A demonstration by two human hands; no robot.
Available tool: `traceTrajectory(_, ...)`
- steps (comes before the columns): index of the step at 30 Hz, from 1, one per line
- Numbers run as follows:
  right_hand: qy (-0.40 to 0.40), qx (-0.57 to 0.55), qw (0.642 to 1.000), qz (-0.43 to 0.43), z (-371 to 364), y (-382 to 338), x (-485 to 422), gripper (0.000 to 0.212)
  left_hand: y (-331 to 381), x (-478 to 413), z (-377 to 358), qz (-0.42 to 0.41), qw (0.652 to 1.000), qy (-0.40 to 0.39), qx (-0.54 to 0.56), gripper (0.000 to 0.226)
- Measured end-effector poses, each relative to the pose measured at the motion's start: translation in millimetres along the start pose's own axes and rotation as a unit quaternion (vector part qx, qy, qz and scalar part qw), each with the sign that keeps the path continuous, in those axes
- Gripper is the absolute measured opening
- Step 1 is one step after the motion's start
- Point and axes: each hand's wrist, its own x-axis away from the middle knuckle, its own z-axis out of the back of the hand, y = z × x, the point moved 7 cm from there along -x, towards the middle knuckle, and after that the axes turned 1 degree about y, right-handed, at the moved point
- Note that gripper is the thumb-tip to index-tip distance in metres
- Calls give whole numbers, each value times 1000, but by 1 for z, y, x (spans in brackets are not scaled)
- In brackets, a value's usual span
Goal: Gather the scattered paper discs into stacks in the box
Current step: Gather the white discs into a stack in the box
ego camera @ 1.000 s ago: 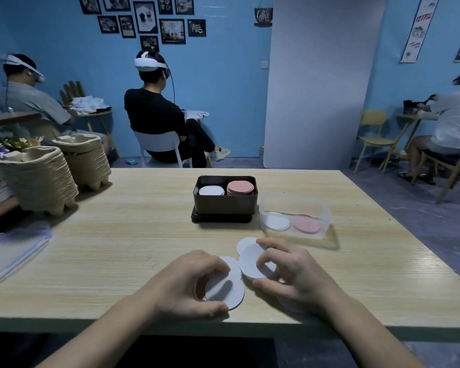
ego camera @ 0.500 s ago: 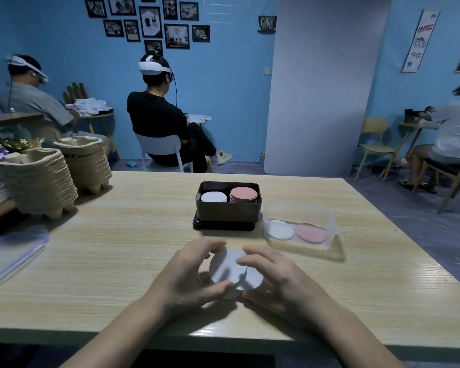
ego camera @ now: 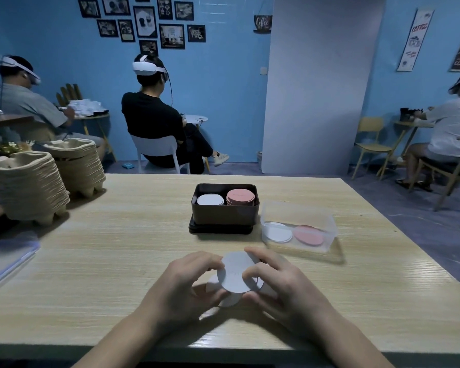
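Near the table's (ego camera: 112,251) front edge, between the two hands, sits a loose fan of white discs (ego camera: 233,274), overlapping and not yet squared. The left hand (ego camera: 186,285) grips the fan's left rim with curled fingers, thumb tucked below. The right hand (ego camera: 283,288) pinches the right side, with its thumb on the top disc's face and a finger hooked over the far rim.

Farther back, at the table's middle, stands the dark box (ego camera: 223,217). It holds a white stack (ego camera: 210,200) on the left and a taller pink stack (ego camera: 241,197) on the right. Just right of the box is a clear container (ego camera: 331,224) with one white disc (ego camera: 278,232) and one pink disc (ego camera: 308,235) lying flat inside.

On the far wall a small hanging sign (ego camera: 262,22) reads "Coffee", and a white banner (ego camera: 414,41) at the right reads "COFFEE" across its top.

A second ago the white discs lay spread on the table, the left hand tipping one up and the right hand covering others. Now both hands have drawn them together into one bunch.
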Motion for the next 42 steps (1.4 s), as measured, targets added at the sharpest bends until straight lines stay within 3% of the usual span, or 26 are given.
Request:
traceTrajectory(10,3,-4,1000,12,-2,-1,0,28,1,1,-5,-6,999,1,36,21)
traceTrajectory(17,-10,-2,1000,19,-3,-3,-1,28,-6,2,-14,9,997,-28,73,31)
traceTrajectory(23,-30,18,999,4,-3,-8,-4,26,1,1,-9,-19,999,-26,-25,32)
traceTrajectory(35,-86,33,995,50,5,-11,-42,37,-10,-5,-9,0,999,-41,-29,30)
traceTrajectory(42,-27,-11,999,27,23,10,-83,27,-33,-36,20,-13,997,-21,-72,35)
